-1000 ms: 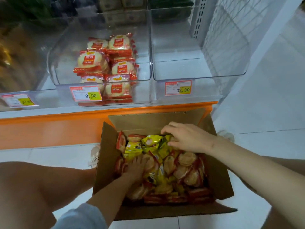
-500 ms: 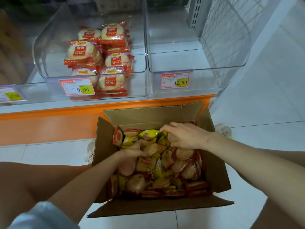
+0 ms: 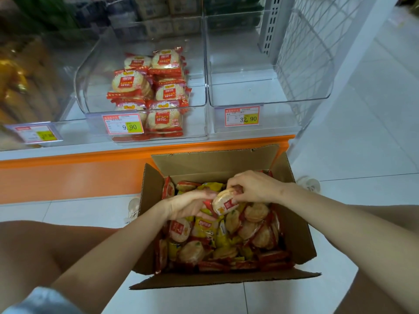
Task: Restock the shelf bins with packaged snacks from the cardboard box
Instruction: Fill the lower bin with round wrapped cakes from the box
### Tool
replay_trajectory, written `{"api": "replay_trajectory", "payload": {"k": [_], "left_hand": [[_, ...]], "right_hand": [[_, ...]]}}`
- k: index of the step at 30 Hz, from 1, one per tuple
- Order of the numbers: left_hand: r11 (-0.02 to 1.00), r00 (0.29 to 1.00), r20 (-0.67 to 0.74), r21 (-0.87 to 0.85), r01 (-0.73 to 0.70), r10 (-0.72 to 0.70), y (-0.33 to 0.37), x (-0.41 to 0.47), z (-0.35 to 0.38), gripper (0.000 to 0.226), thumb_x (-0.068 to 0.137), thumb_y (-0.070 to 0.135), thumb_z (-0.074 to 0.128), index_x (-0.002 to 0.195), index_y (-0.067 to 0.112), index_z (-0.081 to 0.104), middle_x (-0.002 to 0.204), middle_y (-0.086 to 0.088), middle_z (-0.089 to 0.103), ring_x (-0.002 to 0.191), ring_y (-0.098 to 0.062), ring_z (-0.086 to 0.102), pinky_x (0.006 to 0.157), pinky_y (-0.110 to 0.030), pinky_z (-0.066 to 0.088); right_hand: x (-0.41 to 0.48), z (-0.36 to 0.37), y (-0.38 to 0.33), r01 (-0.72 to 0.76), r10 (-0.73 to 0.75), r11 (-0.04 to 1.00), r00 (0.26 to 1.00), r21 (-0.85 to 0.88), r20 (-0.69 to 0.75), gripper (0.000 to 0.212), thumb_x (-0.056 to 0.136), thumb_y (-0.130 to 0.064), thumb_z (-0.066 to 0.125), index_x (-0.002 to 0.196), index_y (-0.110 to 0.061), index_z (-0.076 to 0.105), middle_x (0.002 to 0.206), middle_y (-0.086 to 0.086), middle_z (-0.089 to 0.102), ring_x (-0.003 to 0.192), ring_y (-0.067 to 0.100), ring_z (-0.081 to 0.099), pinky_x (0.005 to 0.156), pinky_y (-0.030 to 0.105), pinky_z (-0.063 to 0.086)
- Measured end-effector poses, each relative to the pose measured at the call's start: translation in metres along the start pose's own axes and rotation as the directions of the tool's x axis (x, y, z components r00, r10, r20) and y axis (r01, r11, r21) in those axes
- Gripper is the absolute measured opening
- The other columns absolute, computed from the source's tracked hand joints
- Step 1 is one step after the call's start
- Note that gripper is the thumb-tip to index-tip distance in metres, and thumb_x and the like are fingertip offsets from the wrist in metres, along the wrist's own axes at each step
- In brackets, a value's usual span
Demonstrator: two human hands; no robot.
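Over the cardboard box (image 3: 292, 227) of snacks, my left hand (image 3: 188, 203) and right hand (image 3: 254, 188) both pinching one round snack pack (image 3: 223, 201), held between them, fingers curled.

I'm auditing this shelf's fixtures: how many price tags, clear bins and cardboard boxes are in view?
Price tags: 3
Clear bins: 3, the left one cut off by the frame edge
Cardboard box: 1
Total: 7
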State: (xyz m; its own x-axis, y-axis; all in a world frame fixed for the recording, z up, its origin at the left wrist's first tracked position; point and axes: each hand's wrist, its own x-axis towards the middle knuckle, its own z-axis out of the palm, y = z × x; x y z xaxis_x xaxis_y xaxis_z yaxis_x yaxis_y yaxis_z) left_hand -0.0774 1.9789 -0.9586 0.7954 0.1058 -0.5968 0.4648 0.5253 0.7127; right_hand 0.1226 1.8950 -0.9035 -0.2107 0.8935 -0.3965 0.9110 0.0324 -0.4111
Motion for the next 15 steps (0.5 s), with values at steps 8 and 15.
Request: {"api": "replay_trajectory", "payload": {"k": [8,15], "left_hand": [[0.578,0.775,-0.631,0.644,0.5,0.032,-0.05,0.011,-0.046,0.066,0.084,0.048,0.061,0.136,0.015,0.038,0.139,-0.01,0.044,0.127,-0.026,0.042,0.103,-0.032,0.038],[0.024,0.755,-0.653,0.757,0.653,0.057,-0.1,0.017,-0.069,0.06,0.085,0.033,0.058,0.136,0.011,0.034,0.143,-0.011,0.035,0.132,-0.03,0.027,0.105,-0.035,0.028]], "right_hand": [[-0.008,-0.007,0.001,-0.089,0.1,0.987,0.992,0.137,-0.076,0.028,0.08,-0.029,0.071,0.103,-0.022,0.055,0.082,-0.013,0.05,0.084,0.011,0.045,0.067,0.027,0.032],[-0.005,-0.009,0.003,-0.077,0.088,0.984,0.994,0.16,-0.06,0.031,0.081,-0.021,0.067,0.108,-0.022,0.053,0.09,-0.009,0.051,0.083,0.013,0.046,0.067,0.028,0.032]]}}
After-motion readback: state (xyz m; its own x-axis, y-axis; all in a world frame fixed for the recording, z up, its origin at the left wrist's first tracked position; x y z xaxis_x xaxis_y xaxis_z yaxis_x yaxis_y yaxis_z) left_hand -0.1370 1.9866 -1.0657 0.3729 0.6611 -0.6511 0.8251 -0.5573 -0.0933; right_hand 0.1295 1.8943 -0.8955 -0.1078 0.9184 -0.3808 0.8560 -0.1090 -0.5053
